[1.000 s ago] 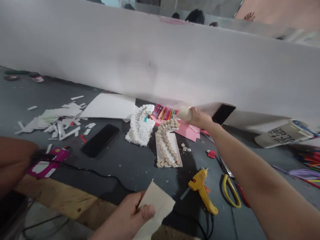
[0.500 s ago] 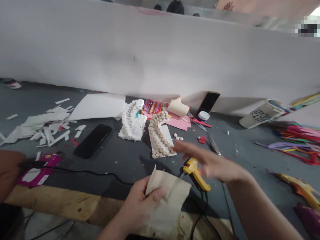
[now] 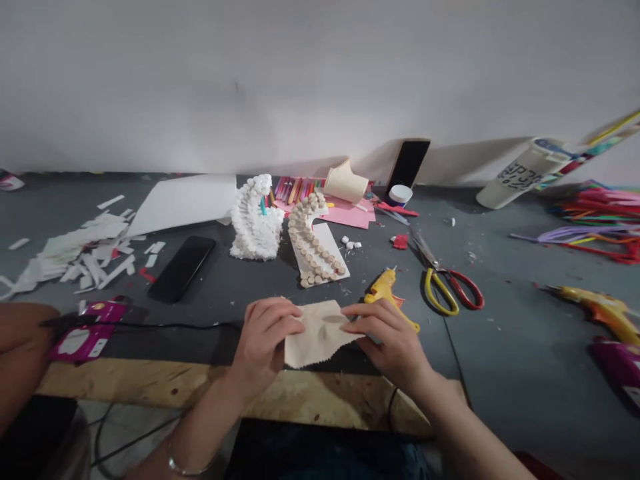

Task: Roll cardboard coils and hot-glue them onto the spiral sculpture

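- A pinked tan sheet (image 3: 320,333) is gripped by the left hand (image 3: 265,337) and right hand (image 3: 387,340), fingers closed on it, over a dark worktable (image 3: 500,347);
- a yellow glue gun (image 3: 385,290) is left just beside the right hand;
- scissors (image 3: 445,283) are laid nearby.

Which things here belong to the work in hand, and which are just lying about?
In use:
left hand
right hand
pinked-edge beige sheet

Lying about:
yellow glue gun
scissors
black phone
white paper scraps
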`<state>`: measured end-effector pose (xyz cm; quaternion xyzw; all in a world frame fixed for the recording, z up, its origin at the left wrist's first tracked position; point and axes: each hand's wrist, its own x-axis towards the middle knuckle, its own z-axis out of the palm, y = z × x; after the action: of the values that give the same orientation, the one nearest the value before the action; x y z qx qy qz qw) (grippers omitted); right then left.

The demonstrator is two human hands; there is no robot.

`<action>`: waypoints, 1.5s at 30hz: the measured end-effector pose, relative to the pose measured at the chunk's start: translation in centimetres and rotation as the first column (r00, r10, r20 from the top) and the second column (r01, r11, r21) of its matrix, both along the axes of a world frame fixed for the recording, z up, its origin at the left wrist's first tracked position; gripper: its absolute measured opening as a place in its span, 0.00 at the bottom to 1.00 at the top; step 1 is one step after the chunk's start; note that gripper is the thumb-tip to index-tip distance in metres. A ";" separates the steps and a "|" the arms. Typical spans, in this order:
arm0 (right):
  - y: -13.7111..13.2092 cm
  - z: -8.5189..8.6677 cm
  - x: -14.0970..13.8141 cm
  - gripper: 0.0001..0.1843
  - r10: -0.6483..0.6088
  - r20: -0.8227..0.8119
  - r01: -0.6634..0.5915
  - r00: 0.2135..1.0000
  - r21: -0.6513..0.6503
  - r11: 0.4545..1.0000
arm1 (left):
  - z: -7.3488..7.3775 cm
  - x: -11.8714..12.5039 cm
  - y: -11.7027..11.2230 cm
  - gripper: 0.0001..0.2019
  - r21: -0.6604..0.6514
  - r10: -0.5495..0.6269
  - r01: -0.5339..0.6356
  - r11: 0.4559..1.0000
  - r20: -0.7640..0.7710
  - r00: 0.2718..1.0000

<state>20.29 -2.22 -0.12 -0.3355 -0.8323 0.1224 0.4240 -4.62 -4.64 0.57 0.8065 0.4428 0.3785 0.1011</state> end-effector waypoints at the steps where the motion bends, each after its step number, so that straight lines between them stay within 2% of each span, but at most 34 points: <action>1: -0.6 -0.8 -0.1 0.10 0.028 0.026 -0.028 0.999 -0.021 0.999 | -0.5 -0.2 -0.7 0.09 0.028 0.002 0.000 1.000 -0.057 0.998; 4: -2.7 -3.4 0.1 0.11 0.122 0.075 -0.112 0.990 -0.129 0.985 | -2.1 -0.4 -3.0 0.11 0.042 -0.010 0.017 0.999 -0.170 0.985; 6: -4.0 -4.4 0.5 0.14 0.181 0.114 -0.156 0.977 -0.202 0.967 | -3.0 -0.6 -4.2 0.13 0.030 -0.004 0.011 0.999 -0.220 0.975; 9: -5.2 -4.9 1.3 0.16 0.249 0.212 -0.188 0.945 -0.269 0.945 | -3.8 -0.9 -5.6 0.13 -0.005 -0.009 0.008 1.000 -0.264 0.965; 12: -5.9 -4.7 1.5 0.16 0.259 0.265 -0.179 0.929 -0.291 0.940 | -4.0 -1.3 -6.6 0.11 -0.079 -0.008 -0.012 0.997 -0.240 0.971; 16: -6.4 -4.3 0.9 0.10 0.196 0.289 -0.092 0.937 -0.337 0.937 | -4.1 -1.2 -7.8 0.12 -0.210 0.085 -0.118 0.971 -0.160 0.983; 19: -6.3 -4.2 0.3 0.12 0.158 0.318 -0.031 0.935 -0.369 0.929 | -4.2 -0.9 -8.3 0.14 -0.256 0.167 -0.198 0.946 -0.138 0.976; 22: -6.0 -4.0 0.0 0.09 0.128 0.319 0.013 0.939 -0.403 0.915 | -4.2 -0.7 -8.4 0.08 -0.274 0.239 -0.289 0.917 -0.199 0.950; 25: -5.9 -3.8 -0.3 0.14 0.104 0.336 0.055 0.936 -0.432 0.900 | -4.1 -0.7 -8.3 0.08 -0.288 0.286 -0.365 0.885 -0.282 0.916; 27: -6.1 -3.8 -0.5 0.16 0.065 0.340 0.097 0.938 -0.437 0.894 | -4.1 -0.7 -8.2 0.09 -0.299 0.296 -0.386 0.873 -0.305 0.905; 32: -7.0 -3.9 -0.9 0.14 -0.145 0.317 0.276 0.937 -0.420 0.865 | -4.1 -0.5 -8.4 0.06 -0.353 0.314 -0.408 0.842 -0.294 0.903; 38: -8.0 -3.9 -1.3 0.16 -0.210 0.338 0.340 0.918 -0.392 0.855 | -3.8 -0.3 -8.6 0.06 -0.395 0.326 -0.417 0.819 -0.277 0.904; 45: -7.9 -4.3 -1.9 0.18 -0.308 0.425 0.453 0.851 -0.298 0.840 | -4.0 -0.1 -8.8 0.11 -0.322 0.371 -0.448 0.834 -0.273 0.888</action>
<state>18.40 -10.14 -4.42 -0.5903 -0.7693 0.1326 0.2053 -4.74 -13.44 -3.48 0.6915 0.6777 0.2167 0.1250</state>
